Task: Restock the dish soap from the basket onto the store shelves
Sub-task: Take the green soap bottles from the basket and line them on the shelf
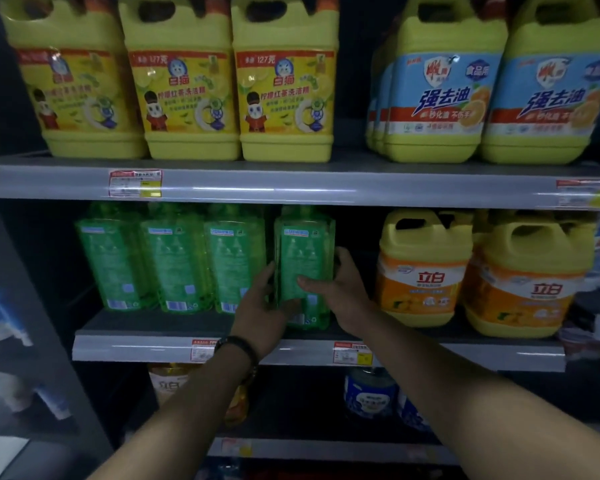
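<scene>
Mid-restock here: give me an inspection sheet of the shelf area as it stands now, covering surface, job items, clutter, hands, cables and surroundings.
Surface: middle shelf, grey, with price tags on its front strip.
Job's things: green soap bottle upright at the front of the middle shelf, right of three matching green bottles; basket not in view.
Clutter: nothing seen.
Hands: left hand and right hand both grip the green soap bottle from its sides.
Cables: nothing seen.
Surroundings: yellow jugs and blue-label jugs on the shelf above; orange-label jugs to the right; dim bottles on the shelf below.
</scene>
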{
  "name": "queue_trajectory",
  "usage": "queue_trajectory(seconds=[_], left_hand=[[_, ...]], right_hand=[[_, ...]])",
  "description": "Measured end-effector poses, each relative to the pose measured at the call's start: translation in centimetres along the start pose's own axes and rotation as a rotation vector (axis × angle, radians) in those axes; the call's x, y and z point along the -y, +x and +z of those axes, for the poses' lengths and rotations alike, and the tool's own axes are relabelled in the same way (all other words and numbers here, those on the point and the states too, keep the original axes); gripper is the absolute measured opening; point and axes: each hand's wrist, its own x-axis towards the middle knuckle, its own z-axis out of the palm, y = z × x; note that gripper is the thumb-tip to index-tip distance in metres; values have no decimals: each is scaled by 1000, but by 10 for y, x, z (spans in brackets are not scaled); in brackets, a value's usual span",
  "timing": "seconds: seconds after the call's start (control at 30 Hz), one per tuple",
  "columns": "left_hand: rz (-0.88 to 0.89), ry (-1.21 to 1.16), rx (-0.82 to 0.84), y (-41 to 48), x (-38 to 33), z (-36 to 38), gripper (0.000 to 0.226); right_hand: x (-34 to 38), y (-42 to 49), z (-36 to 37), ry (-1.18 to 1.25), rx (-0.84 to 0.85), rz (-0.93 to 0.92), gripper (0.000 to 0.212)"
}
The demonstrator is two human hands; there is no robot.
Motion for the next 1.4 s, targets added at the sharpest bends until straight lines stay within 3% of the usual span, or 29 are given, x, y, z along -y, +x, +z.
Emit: queue_trajectory(seconds=[0.1,0.2,0.3,0.4,0.53,0.63,0.77,0.9,1.1,1.3,1.4], left_hand=[[28,43,-4,4,25,6,79],[30,209,51,8,40,11,96],[23,321,128,13,42,17,94],[64,407,143,16,45,21,83],[148,301,69,9,45,14,53],[244,263,-28,-3,49,2,37],[378,317,-119,-30,56,-11,36],[436,415,-97,-71,66,-20,35],[190,467,113,-141,118,-23,18],[-106,654,344,-196,168,-13,35],[-205,637,392,-216,184,-2,24]], right_hand=[[-23,16,1,-28,36,-57,78],[-27,33,5,-125,94,-64,81],[-25,51,10,-257,86,-74,79],[-26,65,18,-377,55,-63,69],[-33,64,25,-486,-23,-26,52],[-32,49,24,-540,-39,-20,58],[-17,5,17,-559,18,-13,63],[-4,-50,2,-609,72,-140,45],[-15,-134,-30,-661,133,-173,18],[-86,-205,-60,-738,248,22,15],[-136,-235,-72,-771,229,163,12]])
